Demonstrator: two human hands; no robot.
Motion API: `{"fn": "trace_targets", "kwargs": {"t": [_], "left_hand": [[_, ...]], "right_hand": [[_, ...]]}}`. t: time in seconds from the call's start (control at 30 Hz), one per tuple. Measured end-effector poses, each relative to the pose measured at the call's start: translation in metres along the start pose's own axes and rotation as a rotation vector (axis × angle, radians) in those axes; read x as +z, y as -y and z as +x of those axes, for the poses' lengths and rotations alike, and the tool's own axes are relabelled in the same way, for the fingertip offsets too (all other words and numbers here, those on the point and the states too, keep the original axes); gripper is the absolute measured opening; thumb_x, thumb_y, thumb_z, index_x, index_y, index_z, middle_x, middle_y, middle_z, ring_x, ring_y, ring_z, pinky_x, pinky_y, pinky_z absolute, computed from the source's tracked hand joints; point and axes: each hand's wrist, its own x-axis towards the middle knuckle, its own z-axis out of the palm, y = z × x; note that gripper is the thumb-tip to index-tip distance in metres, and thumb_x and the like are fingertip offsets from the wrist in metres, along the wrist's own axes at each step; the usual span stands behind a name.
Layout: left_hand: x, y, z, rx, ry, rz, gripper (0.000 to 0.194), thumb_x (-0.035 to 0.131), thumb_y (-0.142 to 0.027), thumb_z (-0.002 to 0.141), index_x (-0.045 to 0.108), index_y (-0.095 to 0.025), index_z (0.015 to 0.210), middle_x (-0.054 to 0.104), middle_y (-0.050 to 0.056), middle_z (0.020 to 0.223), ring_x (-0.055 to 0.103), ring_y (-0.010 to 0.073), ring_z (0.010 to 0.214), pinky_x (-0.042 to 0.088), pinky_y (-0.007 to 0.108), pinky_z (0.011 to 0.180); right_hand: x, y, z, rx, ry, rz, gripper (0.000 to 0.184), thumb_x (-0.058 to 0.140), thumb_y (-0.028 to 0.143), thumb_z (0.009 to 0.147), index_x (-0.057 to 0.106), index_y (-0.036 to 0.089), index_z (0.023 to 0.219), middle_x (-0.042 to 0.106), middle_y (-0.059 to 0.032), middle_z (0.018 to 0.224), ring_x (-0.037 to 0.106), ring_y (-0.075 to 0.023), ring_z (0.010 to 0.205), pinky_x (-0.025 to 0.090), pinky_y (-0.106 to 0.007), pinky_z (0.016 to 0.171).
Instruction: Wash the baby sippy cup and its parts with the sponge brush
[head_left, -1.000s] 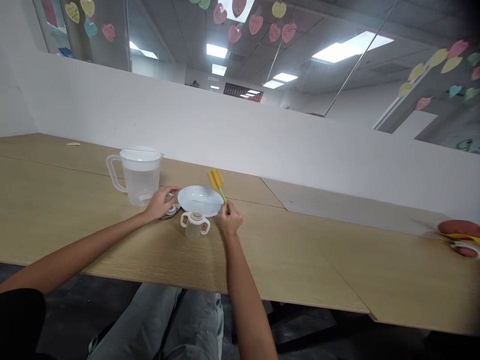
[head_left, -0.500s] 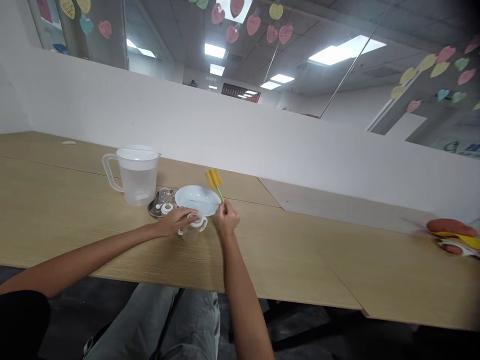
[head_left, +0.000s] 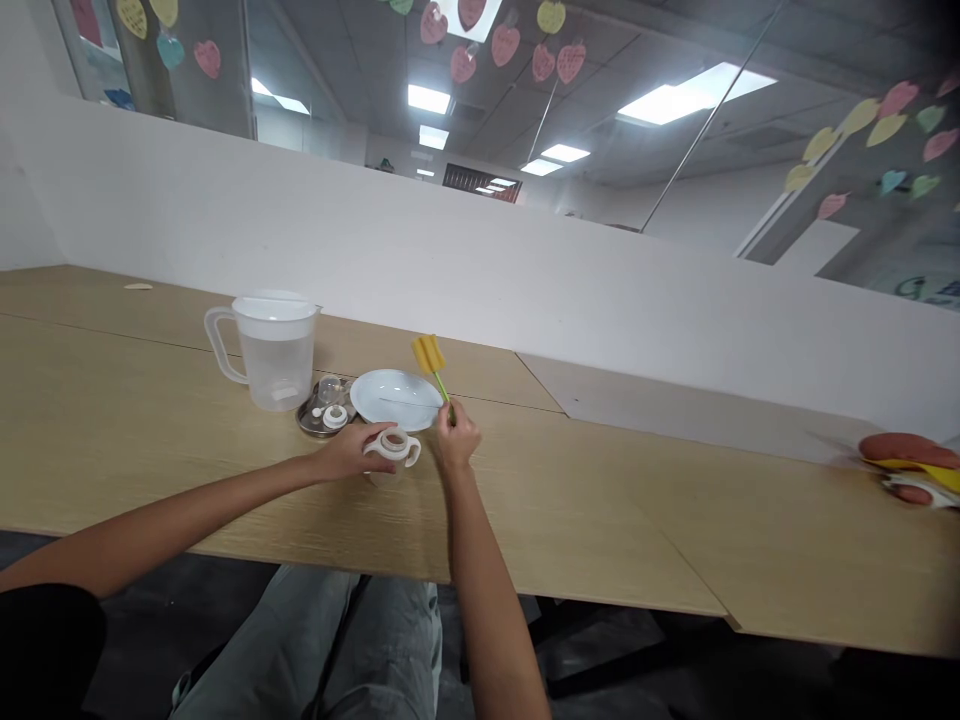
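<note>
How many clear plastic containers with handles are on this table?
2: a clear plastic jug with white lid, at left; a clear two-handled cup, in the left hand.

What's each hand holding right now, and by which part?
The right hand grips the thin green handle of a yellow sponge bottle brush; the left hand holds a clear two-handled cup by its white side handle.

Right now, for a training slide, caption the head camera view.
Left hand holds a two-handled cup beside a white plate while the right hand grips a yellow sponge bottle brush.
</note>
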Motion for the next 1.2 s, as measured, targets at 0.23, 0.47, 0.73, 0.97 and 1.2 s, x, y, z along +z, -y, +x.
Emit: {"fn": "trace_targets", "kwargs": {"t": [0.23,0.47,0.73,0.97,1.2], "left_hand": [[-0.001,-0.008,0.001,-0.018,0.0,-0.227,0.079,0.083,-0.049,0.058,0.06,-0.015,0.125,0.067,0.011,0.122,0.063,0.0279,0.113,0.049,0.041,0.1],[-0.054,-0.04,0.035,0.097,-0.378,0.043,0.074,0.082,-0.047,0.061,0.062,-0.017,0.126,0.067,0.01,0.124,0.061,0.0289,0.115,0.046,0.041,0.103],[-0.092,-0.029,0.07,0.182,-0.485,0.539,0.054,0.074,-0.03,0.071,0.064,-0.017,0.123,0.066,0.01,0.126,0.06,0.0301,0.117,0.045,0.042,0.103],[-0.097,-0.014,0.072,0.228,-0.409,0.757,0.053,0.066,-0.02,0.077,0.057,-0.015,0.129,0.057,0.014,0.136,0.051,0.0292,0.129,0.038,0.045,0.111],[-0.093,-0.019,0.074,0.336,-0.357,0.95,0.053,0.06,-0.008,0.078,0.055,-0.014,0.131,0.056,0.014,0.137,0.049,0.028,0.131,0.037,0.043,0.113]], "right_hand": [[-0.002,0.004,0.001,0.028,-0.013,0.032,0.042,0.037,0.038,0.094,0.073,0.015,0.088,0.061,-0.0044,0.056,0.048,-0.012,0.047,0.03,-0.022,0.051],[-0.011,0.011,0.004,-0.019,-0.054,0.179,0.049,0.03,0.039,0.097,0.071,0.011,0.093,0.056,-0.004,0.055,0.047,-0.0114,0.048,0.036,-0.022,0.051],[-0.004,0.021,-0.003,-0.31,-0.01,0.183,0.04,0.038,0.03,0.096,0.074,0.013,0.091,0.057,-0.0022,0.049,0.047,-0.0095,0.044,0.035,-0.022,0.051],[-0.002,0.023,-0.006,-0.443,-0.025,0.084,0.03,0.046,0.025,0.093,0.074,0.016,0.094,0.061,-0.0014,0.052,0.048,-0.0091,0.044,0.033,-0.023,0.052],[-0.003,0.023,-0.007,-0.435,0.032,-0.023,0.028,0.049,0.027,0.091,0.073,0.016,0.096,0.062,-0.0024,0.054,0.051,-0.0099,0.048,0.035,-0.023,0.055]]}}
